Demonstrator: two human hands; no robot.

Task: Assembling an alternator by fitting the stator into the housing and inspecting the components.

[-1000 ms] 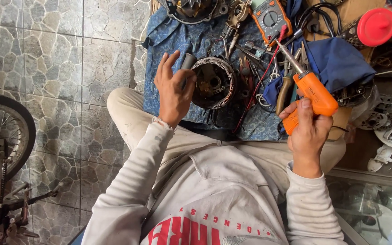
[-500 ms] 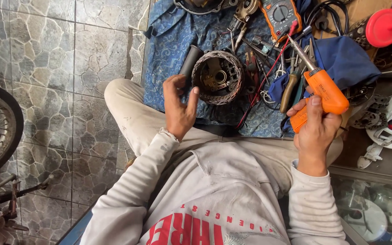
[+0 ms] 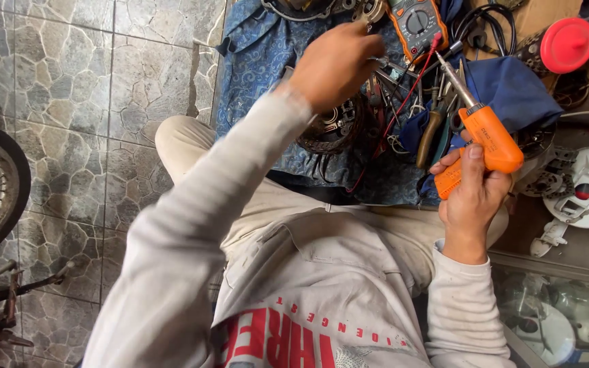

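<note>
1. The right hand (image 3: pixel 470 194) grips an orange soldering gun (image 3: pixel 482 140), its metal tip pointing up and left toward the tools.
2. The left hand (image 3: pixel 335 65) reaches forward over the blue cloth (image 3: pixel 260 54), fingers curled near a pile of small tools; whether it holds anything cannot be told.
3. A round motor coil (image 3: pixel 332 129) lies on the cloth, just below the left hand.
4. An orange multimeter (image 3: pixel 417 24) sits beyond it, a red lid (image 3: pixel 567 44) to the right.

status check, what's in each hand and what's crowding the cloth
Right hand gripping orange soldering gun, tip up. Left hand reaching over round coil part, hold unclear. Pliers, red wire, multimeter crowd the blue cloth.
</note>
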